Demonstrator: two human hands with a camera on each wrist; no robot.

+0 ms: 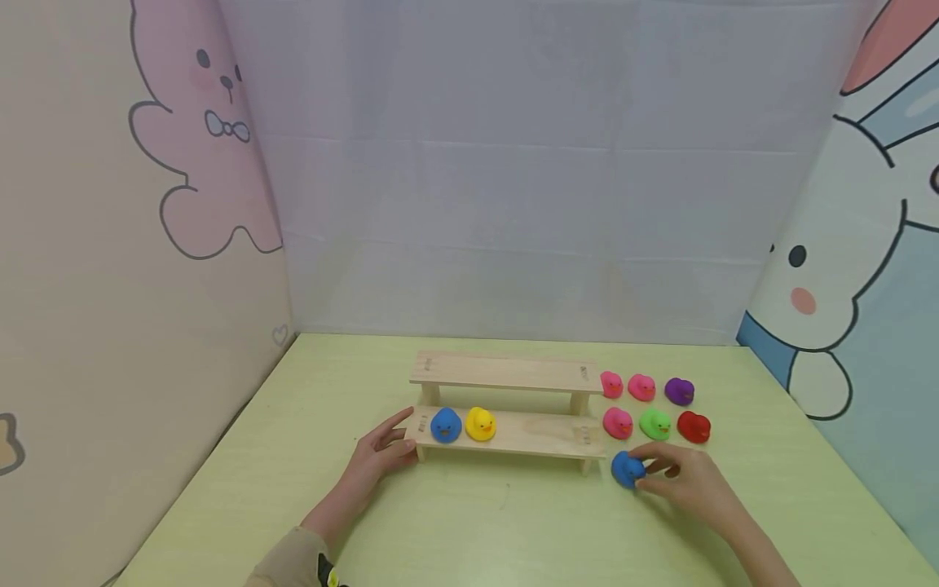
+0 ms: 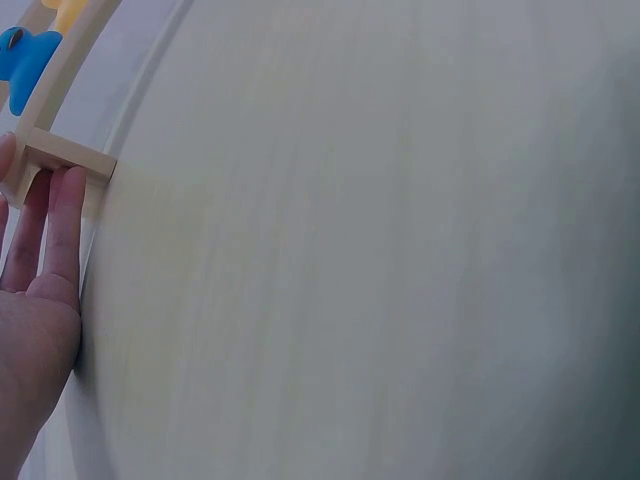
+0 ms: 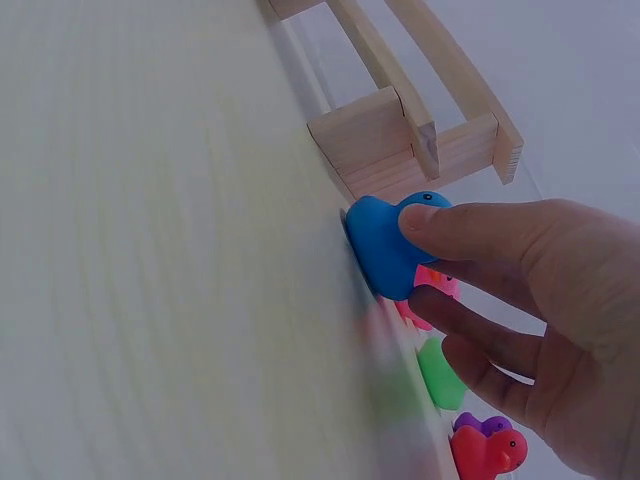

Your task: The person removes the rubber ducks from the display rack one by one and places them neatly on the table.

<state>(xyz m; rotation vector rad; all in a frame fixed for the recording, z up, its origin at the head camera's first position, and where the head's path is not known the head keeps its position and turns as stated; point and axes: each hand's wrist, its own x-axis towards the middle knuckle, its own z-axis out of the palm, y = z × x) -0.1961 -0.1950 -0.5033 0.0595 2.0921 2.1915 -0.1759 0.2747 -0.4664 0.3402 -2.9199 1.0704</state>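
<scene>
A two-tier wooden shelf (image 1: pixel 506 372) stands on the table. My left hand (image 1: pixel 383 452) holds the left end of its lower tier, the fingers against the end leg (image 2: pixel 70 152) in the left wrist view. On that tier, a blue rubber duck (image 1: pixel 446 425) sits at the left beside a yellow rubber duck (image 1: pixel 480 424). My right hand (image 1: pixel 685 481) pinches another blue rubber duck (image 3: pixel 380 245) between thumb and fingers, in front of the shelf's right end. In the right wrist view this duck is close over the tabletop, and my thumb covers part of its head.
Right of the shelf stand several rubber ducks in two rows: pink ducks (image 1: pixel 641 387), a purple duck (image 1: pixel 680 391), a green duck (image 1: pixel 655 424) and a red duck (image 1: pixel 694 426). A pale curtain (image 1: pixel 506 204) hangs behind the table (image 1: pixel 469 530), with cartoon-printed panels at both sides.
</scene>
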